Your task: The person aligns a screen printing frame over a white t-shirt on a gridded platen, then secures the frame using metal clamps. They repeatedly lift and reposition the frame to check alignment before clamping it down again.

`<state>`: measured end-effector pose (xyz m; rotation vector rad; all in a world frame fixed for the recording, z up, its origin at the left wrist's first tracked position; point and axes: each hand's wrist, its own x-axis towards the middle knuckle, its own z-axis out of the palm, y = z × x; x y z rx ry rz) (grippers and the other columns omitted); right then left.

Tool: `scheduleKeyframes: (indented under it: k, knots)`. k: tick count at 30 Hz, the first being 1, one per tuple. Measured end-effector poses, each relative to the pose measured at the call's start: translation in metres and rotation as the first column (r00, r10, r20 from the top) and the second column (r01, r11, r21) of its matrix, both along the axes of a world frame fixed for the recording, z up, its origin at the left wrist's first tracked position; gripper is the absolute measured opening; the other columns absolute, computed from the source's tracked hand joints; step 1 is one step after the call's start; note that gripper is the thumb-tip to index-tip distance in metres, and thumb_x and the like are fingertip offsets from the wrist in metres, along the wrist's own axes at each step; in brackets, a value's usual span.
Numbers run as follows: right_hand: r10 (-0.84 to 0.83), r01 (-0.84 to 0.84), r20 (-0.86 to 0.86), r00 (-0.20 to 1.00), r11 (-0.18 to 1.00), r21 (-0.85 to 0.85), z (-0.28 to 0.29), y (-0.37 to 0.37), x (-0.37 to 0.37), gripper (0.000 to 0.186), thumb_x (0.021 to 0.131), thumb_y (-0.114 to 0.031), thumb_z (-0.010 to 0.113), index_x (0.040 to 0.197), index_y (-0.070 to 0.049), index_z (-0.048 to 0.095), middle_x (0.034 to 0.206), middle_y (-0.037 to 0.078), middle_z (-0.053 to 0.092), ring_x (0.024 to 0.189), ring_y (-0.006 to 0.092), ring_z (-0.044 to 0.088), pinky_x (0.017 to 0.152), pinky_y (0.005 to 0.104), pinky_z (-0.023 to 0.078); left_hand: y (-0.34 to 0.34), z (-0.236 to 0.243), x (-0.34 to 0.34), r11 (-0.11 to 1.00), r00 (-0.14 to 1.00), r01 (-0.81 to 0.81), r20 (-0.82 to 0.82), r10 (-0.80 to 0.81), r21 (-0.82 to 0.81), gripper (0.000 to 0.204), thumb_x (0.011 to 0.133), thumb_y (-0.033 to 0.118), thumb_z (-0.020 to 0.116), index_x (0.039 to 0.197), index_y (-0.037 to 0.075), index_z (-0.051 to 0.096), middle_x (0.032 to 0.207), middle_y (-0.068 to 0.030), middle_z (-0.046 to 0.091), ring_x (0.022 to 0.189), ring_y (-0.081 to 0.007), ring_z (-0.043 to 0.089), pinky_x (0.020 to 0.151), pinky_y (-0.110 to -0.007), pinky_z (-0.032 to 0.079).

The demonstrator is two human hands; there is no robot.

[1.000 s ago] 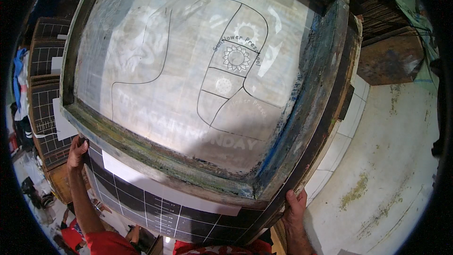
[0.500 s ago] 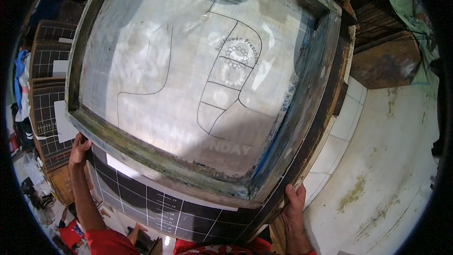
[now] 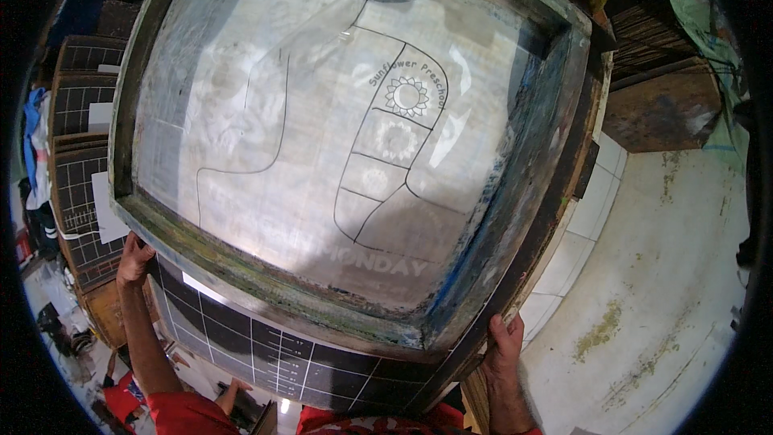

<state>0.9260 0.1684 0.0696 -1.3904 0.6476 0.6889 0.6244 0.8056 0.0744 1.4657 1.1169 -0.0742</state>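
A large wooden screen-printing frame (image 3: 266, 286) with a pale translucent mesh (image 3: 241, 201) lies in front of me, over a black gridded board (image 3: 233, 322). Dark outlines, sunflower shapes and lettering show on or through the mesh. My left hand (image 3: 135, 262) is closed at the near left edge of the frame, thumb uppermost. At the right, my right hand (image 3: 505, 342) grips the edge of the board beside the frame's near right corner. A strip of white paper (image 3: 201, 286) shows between frame and board. The fingers under both edges are partly hidden.
Black gridded boards (image 3: 80, 201) with white sheets stand along the left. White tiles (image 3: 555, 262) and a stained pale surface (image 3: 644, 290) lie to the right, below a brown wooden panel (image 3: 660, 113) and green cloth (image 3: 708, 48). Another person's red clothing (image 3: 123, 399) shows at lower left.
The screen frame has shifted slightly toward me and right, covering more of the white paper strip. The sunflower outlines and lettering look clearer. Both hands stay nearly in place.
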Motion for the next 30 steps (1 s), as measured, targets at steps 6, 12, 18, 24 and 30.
scheduleKeyframes:
  k: [6, 12, 18, 24, 30]
  knots:
    - [0.021, -0.021, 0.006, 1.000, 0.998, -0.057, -0.002, -0.002, 0.000, 0.053, 0.087, -0.028, 0.076, 0.127, -0.001, 0.054, 0.112, 0.007, 0.064, 0.099, 0.0184, 0.062, 0.089, 0.0337, 0.050, -0.001, -0.002, 0.003, 1.000, 0.999, -0.022, -0.047, 0.023, 0.007, 0.079, 0.078, 0.024, 0.086, 0.141, 0.002, 0.045, 0.134, -0.0066, 0.055, 0.125, -0.0233, 0.050, 0.108, -0.038, 0.037]
    - [-0.047, 0.048, -0.016, 0.999, 0.998, 0.032, -0.001, -0.005, -0.002, 0.045, 0.090, -0.016, 0.072, 0.127, 0.001, 0.054, 0.110, 0.008, 0.064, 0.097, 0.0188, 0.061, 0.088, 0.0342, 0.049, 0.004, -0.005, -0.005, 0.999, 0.999, -0.041, 0.009, 0.041, -0.024, 0.078, 0.079, 0.020, 0.085, 0.143, 0.003, 0.043, 0.135, -0.0059, 0.054, 0.125, -0.0230, 0.050, 0.108, -0.038, 0.037]
    - [-0.035, 0.034, 0.021, 0.999, 0.999, 0.034, -0.003, -0.004, -0.001, 0.047, 0.089, -0.017, 0.073, 0.128, 0.001, 0.053, 0.113, 0.010, 0.064, 0.099, 0.0199, 0.062, 0.089, 0.0356, 0.050, 0.012, -0.007, -0.012, 0.996, 0.997, -0.074, -0.018, 0.073, -0.045, 0.075, 0.082, 0.010, 0.079, 0.146, 0.004, 0.041, 0.135, -0.0067, 0.054, 0.121, -0.0223, 0.053, 0.103, -0.037, 0.040]
    - [-0.053, 0.053, 0.009, 0.999, 0.998, 0.020, -0.005, -0.007, -0.004, 0.051, 0.089, -0.018, 0.074, 0.130, 0.002, 0.051, 0.117, 0.011, 0.063, 0.101, 0.0200, 0.061, 0.090, 0.0351, 0.049, 0.009, -0.004, -0.004, 0.998, 0.995, -0.064, -0.074, 0.062, -0.026, 0.082, 0.079, 0.019, 0.084, 0.146, 0.003, 0.039, 0.139, -0.0080, 0.051, 0.128, -0.0254, 0.048, 0.109, -0.040, 0.036]
    - [-0.076, 0.076, -0.017, 0.997, 0.997, -0.011, -0.008, -0.011, -0.007, 0.052, 0.088, -0.019, 0.074, 0.131, 0.002, 0.052, 0.120, 0.011, 0.061, 0.103, 0.0199, 0.061, 0.091, 0.0343, 0.049, 0.007, -0.007, -0.003, 0.998, 0.996, -0.063, -0.062, 0.062, -0.009, 0.079, 0.080, 0.021, 0.084, 0.144, 0.002, 0.041, 0.137, -0.0078, 0.052, 0.127, -0.0253, 0.048, 0.109, -0.040, 0.036]
